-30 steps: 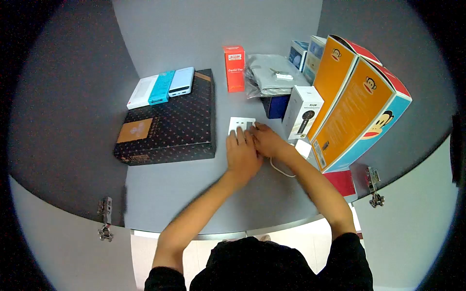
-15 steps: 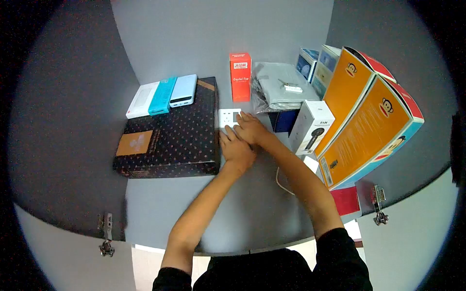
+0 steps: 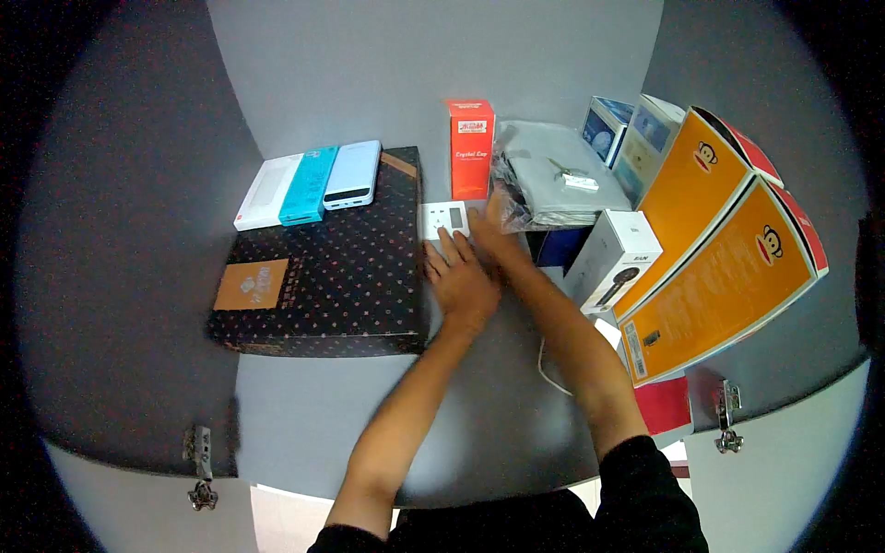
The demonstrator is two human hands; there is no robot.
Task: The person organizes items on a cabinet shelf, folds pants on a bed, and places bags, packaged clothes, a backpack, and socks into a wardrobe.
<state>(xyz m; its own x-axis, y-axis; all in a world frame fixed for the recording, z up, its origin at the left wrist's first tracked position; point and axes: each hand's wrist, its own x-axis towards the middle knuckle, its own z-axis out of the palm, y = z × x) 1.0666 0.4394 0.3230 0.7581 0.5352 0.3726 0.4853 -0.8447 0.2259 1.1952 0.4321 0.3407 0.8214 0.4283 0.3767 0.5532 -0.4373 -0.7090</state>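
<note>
A white socket panel (image 3: 446,221) with plug holes and a small grey screen lies flat between the black patterned box (image 3: 336,267) and the red cup box (image 3: 471,152). Coming in from below, my left hand (image 3: 464,286) has its fingers spread, with the tips at the panel's lower edge. My right hand (image 3: 495,230) is at the panel's right side, its fingers parted and pointing up beside the grey plastic-wrapped package (image 3: 553,170). I see nothing held in either hand. Whether the right fingertips touch the panel or the plastic is hard to make out.
On the black box rest a pale blue power bank (image 3: 353,175), a teal box (image 3: 309,187) and a white box (image 3: 267,194). To the right stand a white fan box (image 3: 616,263) and orange monkey-print boxes (image 3: 724,276). A white cable (image 3: 551,376) curves beside my right forearm.
My right hand has moved off the panel's top to its right side, uncovering the screen. My left hand stays at the lower edge with fingers more spread. The whole view has shifted slightly.
</note>
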